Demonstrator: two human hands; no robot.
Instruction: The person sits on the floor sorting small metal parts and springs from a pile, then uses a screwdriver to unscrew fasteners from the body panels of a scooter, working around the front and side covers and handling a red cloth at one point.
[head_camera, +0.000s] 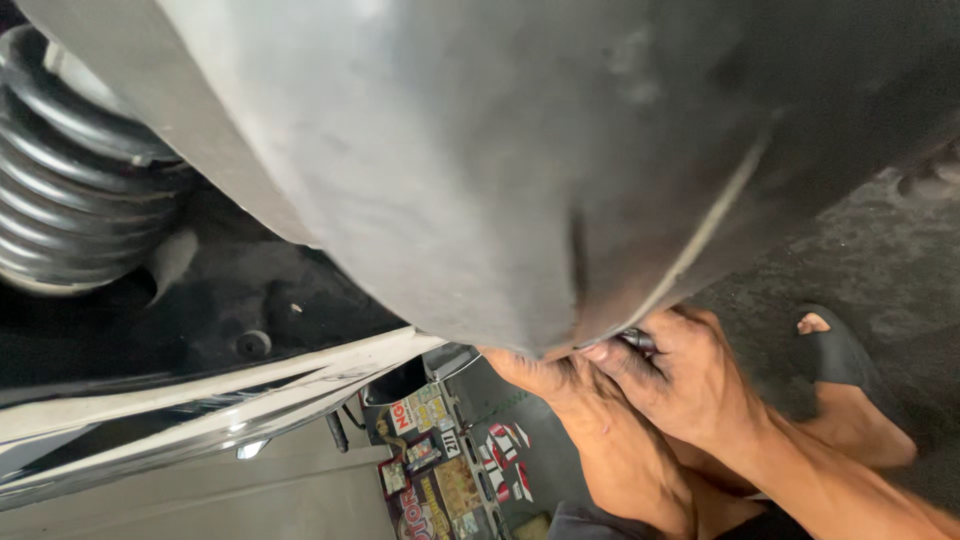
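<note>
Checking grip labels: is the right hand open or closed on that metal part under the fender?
Closed. The right hand has its fingers curled round a small metal part just under the dark fender; only the part's tip shows.

Tyre (480, 150) fills centre; coil spring (70, 170) at its left. Both hands below tyre's edge: left hand (545, 375) just left of, touching right hand (690, 380). Sandalled foot (835, 350) to the right.
</note>
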